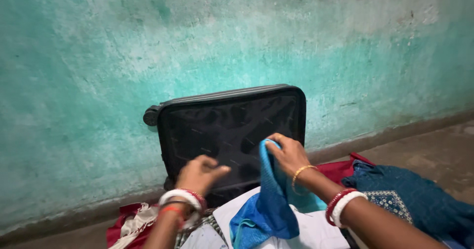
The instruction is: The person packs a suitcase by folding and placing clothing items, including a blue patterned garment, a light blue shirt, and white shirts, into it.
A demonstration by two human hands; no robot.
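Your right hand pinches the blue cloth above white clothing; left hand, apparently empty, loosely curled, hovers before the open black suitcase.

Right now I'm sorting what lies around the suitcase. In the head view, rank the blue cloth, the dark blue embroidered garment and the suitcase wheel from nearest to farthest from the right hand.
1. Blue cloth: pinched in the right hand, hanging below it.
2. Dark blue embroidered garment: on the floor, lower right.
3. Suitcase wheel: upper left corner of the open suitcase, beyond the left hand.
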